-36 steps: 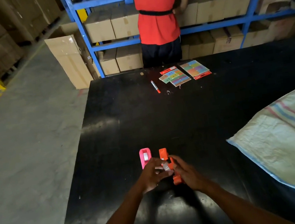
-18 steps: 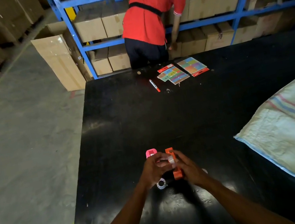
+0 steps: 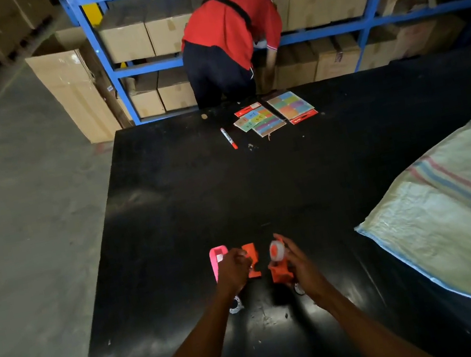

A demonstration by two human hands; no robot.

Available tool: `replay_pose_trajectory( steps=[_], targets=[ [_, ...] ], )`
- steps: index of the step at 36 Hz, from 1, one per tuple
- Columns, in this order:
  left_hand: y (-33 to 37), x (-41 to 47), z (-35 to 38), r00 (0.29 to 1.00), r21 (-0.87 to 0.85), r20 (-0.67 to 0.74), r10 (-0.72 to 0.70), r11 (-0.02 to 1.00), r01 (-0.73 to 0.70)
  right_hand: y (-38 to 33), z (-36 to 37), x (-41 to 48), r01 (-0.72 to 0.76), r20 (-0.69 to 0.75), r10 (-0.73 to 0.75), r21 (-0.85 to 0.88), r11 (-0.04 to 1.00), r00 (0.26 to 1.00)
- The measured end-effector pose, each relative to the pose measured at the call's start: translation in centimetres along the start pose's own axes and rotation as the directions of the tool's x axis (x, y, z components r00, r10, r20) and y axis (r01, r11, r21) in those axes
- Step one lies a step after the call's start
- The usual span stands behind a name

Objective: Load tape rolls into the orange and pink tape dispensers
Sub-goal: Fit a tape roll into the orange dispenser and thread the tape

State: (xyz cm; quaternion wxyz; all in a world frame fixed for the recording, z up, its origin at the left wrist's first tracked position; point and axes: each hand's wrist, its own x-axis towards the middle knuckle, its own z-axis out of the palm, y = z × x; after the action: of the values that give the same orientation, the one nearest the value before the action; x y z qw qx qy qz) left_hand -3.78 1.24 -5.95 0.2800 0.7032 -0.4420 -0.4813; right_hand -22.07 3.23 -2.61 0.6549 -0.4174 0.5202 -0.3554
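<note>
The orange plastic tape dispenser is apart in two pieces, one in each hand. The right hand (image 3: 300, 264) is curled around the orange half that carries the tape roll (image 3: 279, 264), its thumb and fingers closed on the piece's far and right sides; a round clear tape roll with an orange centre (image 3: 277, 249) sits at the top of that half, facing up. The left hand (image 3: 233, 269) pinches the other orange shell piece (image 3: 252, 261) between closed fingertips, just left of the right hand's piece with a small gap between the two. Both pieces are held just above the black table top (image 3: 261, 189).

Touching the left hand's outer side, the pink plastic tape dispenser (image 3: 218, 260) lies flat on the table, partly hidden by the knuckles. Below the left wrist a clear tape roll on a white hub (image 3: 236, 306) rests on the table; another small roll (image 3: 299, 289) peeks out under the right wrist.

Well to the right of the right hand lies a pale woven sack with red and blue stripes (image 3: 453, 219). Far beyond both hands, at the table's far edge, are a red-capped marker (image 3: 228, 138) and colourful sticker cards (image 3: 274, 112). Behind them a person in a red shirt (image 3: 230, 23) bends toward a blue metal shelf rack of cardboard boxes (image 3: 327, 29).
</note>
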Motion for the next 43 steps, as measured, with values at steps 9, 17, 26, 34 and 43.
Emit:
replay_pose_trajectory(
  steps=[9,17,26,34,43],
  targets=[
    [0.7,1.3,3.4,0.995,0.414,-0.088,0.037,0.910,0.003,-1.2,-1.1,0.0,0.009,0.040,-0.008,-0.027,1.000,0.999],
    [0.1,3.0,4.7,0.994,0.485,-0.113,-0.009,0.872,0.063,-1.6,-3.0,1.3,0.007,0.011,-0.007,-0.044,0.999,1.000],
    [2.3,2.8,3.5,0.993,-0.310,0.079,-0.085,0.945,0.105,-0.9,-3.1,3.8,-0.022,-0.029,0.021,-0.006,1.000,0.999],
    [4.7,0.6,1.1,0.944,-0.556,0.327,0.035,0.815,0.163,-1.4,-2.5,5.0,-0.033,-0.011,0.033,0.018,0.999,0.999],
    [5.8,-1.6,-0.1,0.957,-0.540,0.285,0.060,0.835,0.109,-2.7,-1.2,4.1,0.040,0.019,-0.038,-0.080,0.996,0.999]
  ],
)
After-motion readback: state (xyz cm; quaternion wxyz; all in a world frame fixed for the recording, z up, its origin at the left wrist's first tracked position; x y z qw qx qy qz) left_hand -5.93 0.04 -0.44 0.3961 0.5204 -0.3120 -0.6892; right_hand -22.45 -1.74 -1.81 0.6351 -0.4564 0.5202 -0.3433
